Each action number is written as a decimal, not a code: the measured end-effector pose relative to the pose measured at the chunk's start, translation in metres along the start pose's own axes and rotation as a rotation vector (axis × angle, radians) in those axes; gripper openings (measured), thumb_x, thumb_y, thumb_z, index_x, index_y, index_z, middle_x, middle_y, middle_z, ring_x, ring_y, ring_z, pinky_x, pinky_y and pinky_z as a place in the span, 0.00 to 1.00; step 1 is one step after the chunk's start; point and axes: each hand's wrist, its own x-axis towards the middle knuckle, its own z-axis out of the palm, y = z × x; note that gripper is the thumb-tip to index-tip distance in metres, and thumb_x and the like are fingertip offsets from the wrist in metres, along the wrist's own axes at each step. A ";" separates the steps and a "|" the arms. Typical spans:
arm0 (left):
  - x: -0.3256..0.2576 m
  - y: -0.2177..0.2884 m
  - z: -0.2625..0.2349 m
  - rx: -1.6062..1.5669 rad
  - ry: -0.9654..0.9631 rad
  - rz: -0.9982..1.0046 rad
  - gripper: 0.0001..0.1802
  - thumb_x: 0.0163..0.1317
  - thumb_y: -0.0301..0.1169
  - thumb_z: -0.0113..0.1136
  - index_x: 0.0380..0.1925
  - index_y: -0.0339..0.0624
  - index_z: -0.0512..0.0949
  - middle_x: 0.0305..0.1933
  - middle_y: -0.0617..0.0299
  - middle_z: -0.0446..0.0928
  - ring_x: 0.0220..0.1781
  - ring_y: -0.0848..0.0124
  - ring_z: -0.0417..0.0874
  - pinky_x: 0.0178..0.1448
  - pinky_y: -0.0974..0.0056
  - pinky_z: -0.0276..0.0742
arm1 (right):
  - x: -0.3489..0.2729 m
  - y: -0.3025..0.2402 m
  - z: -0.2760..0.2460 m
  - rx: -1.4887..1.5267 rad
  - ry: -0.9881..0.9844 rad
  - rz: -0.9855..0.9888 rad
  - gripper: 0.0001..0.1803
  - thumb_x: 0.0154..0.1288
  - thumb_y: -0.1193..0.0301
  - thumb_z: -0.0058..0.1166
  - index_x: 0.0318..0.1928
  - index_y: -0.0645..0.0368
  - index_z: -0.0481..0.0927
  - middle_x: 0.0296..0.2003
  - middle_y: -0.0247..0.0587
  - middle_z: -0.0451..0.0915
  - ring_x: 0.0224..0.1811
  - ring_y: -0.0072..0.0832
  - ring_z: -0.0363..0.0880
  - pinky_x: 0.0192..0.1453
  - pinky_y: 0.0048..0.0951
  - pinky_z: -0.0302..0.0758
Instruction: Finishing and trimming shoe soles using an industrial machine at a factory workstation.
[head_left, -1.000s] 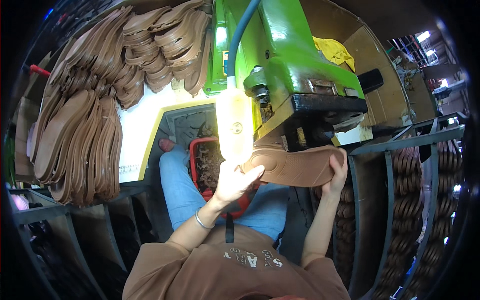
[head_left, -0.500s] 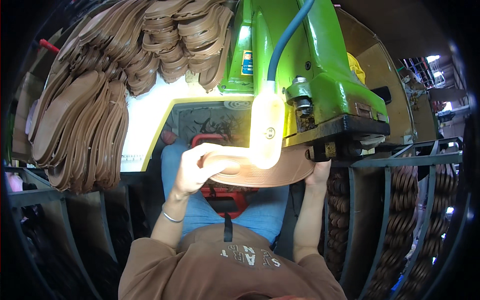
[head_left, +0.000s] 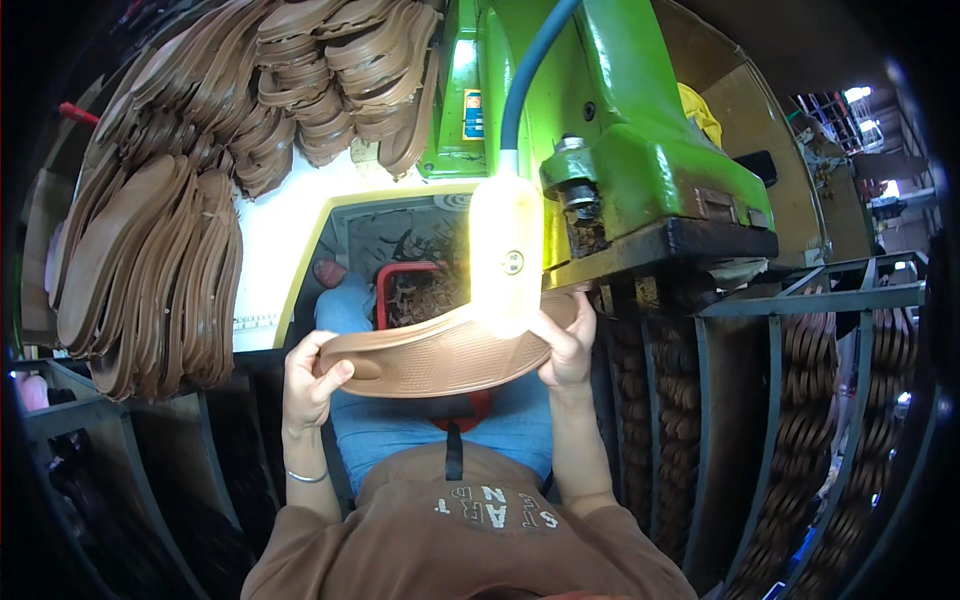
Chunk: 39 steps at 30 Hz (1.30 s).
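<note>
Both hands grip one brown shoe sole (head_left: 440,355) over the lap: left hand (head_left: 312,385) fingers curled around its left end, right hand (head_left: 566,345) clasping the right end. Risk noted: right fingers sit just beside the green machine (head_left: 640,170) head; lamp (head_left: 507,255) glare masks the edge. Stacked soles (head_left: 160,260) beyond could slide.

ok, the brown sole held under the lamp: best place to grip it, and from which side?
Grip the brown sole at its two narrow ends, coming in from the left and right, as the left hand and right hand do. It is long, thin and lies across the view, so end grips look likely to steady it and leave the middle free beside the bright lamp and green machine.
</note>
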 end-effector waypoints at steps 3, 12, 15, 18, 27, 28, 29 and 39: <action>-0.014 -0.015 -0.015 0.053 -0.167 -0.045 0.11 0.52 0.25 0.67 0.29 0.35 0.73 0.32 0.61 0.75 0.36 0.76 0.78 0.43 0.70 0.75 | 0.000 -0.003 0.012 -0.054 -0.015 -0.003 0.26 0.52 0.85 0.55 0.54 0.68 0.67 0.47 0.45 0.76 0.48 0.29 0.77 0.55 0.27 0.72; 0.033 0.034 0.083 0.671 -0.287 0.200 0.15 0.47 0.34 0.70 0.31 0.36 0.79 0.22 0.55 0.78 0.23 0.71 0.78 0.32 0.68 0.73 | 0.009 0.000 -0.034 -0.100 0.090 -0.131 0.20 0.61 0.79 0.49 0.55 0.70 0.68 0.45 0.44 0.78 0.46 0.26 0.77 0.52 0.27 0.72; 0.054 0.069 0.101 0.792 -0.371 0.354 0.14 0.47 0.36 0.70 0.25 0.37 0.80 0.22 0.57 0.78 0.21 0.66 0.77 0.29 0.66 0.72 | 0.010 -0.008 -0.037 -0.060 0.172 -0.197 0.20 0.62 0.79 0.47 0.55 0.68 0.68 0.48 0.43 0.76 0.50 0.28 0.75 0.56 0.29 0.70; 0.068 0.093 0.094 0.795 -0.478 0.328 0.12 0.47 0.36 0.68 0.23 0.38 0.81 0.21 0.59 0.77 0.21 0.64 0.76 0.29 0.66 0.72 | 0.005 -0.004 -0.028 -0.052 0.240 -0.250 0.21 0.61 0.79 0.47 0.56 0.67 0.68 0.51 0.42 0.74 0.53 0.29 0.73 0.59 0.30 0.69; 0.029 0.070 0.046 0.706 -0.355 0.070 0.13 0.43 0.30 0.73 0.25 0.35 0.79 0.21 0.56 0.78 0.22 0.75 0.79 0.29 0.70 0.72 | -0.002 0.001 0.006 0.029 0.071 -0.066 0.23 0.54 0.81 0.54 0.53 0.67 0.69 0.45 0.43 0.76 0.46 0.27 0.77 0.53 0.27 0.73; 0.022 0.057 0.043 0.670 -0.355 0.059 0.13 0.44 0.30 0.73 0.25 0.35 0.79 0.22 0.56 0.79 0.23 0.75 0.79 0.30 0.71 0.72 | -0.001 -0.003 0.013 0.049 0.030 -0.060 0.23 0.52 0.84 0.56 0.52 0.64 0.70 0.45 0.40 0.77 0.45 0.26 0.77 0.52 0.27 0.73; 0.016 0.046 0.044 0.607 -0.392 0.020 0.13 0.45 0.30 0.73 0.26 0.35 0.78 0.23 0.57 0.80 0.24 0.76 0.80 0.31 0.72 0.73 | 0.001 -0.006 0.015 0.039 0.016 -0.042 0.23 0.51 0.84 0.58 0.51 0.65 0.70 0.44 0.41 0.78 0.43 0.25 0.78 0.49 0.26 0.75; 0.052 -0.004 0.161 0.338 -0.237 0.137 0.13 0.59 0.33 0.61 0.38 0.34 0.79 0.30 0.61 0.79 0.31 0.77 0.75 0.37 0.69 0.72 | -0.009 -0.010 -0.007 -0.351 0.175 -0.022 0.18 0.56 0.78 0.58 0.47 0.68 0.70 0.40 0.43 0.77 0.41 0.23 0.76 0.48 0.24 0.73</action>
